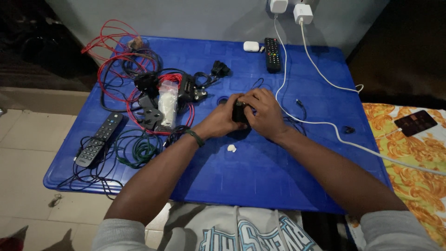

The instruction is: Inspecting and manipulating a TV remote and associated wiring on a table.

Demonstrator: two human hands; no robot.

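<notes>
Looking down from my head, I have a small black gadget (pixel 240 112) caught between both my hands, over the middle of the blue table (pixel 260 172). It sits right where my fingers meet, mostly hidden by them, so I cannot tell what it is beyond a dark, blocky shape.

My left hand (pixel 222 120) comes in from the lower left, the forearm slanting up across the table, a dark band (pixel 195 137) on the wrist. Its fingers are curled round the gadget's left side, closed on it. My right hand (pixel 265 111) comes in from the lower right, the forearm long and straight, knuckles up, fingers bent down over the gadget's top and right side. Both hands are pressed close together around it, fingertips touching or nearly so.

A thin black lead (pixel 297 122) trails on the table just right of my hands. A small white scrap (pixel 231 148) lies just below them.

To the left lies a heap of red and black wires (pixel 121 69) with a clear plastic bag (pixel 167 103) in it, a green cable coil (pixel 141 149) and a grey remote (pixel 99 139) near the table's left edge. At the far edge are a black remote (pixel 272 55) and a white case (pixel 251 46). A white cable (pixel 320 122) runs from a wall plug (pixel 303 13) across the right side. A dark phone (pixel 415 122) lies on the yellow patterned cloth (pixel 418 158) further right.
</notes>
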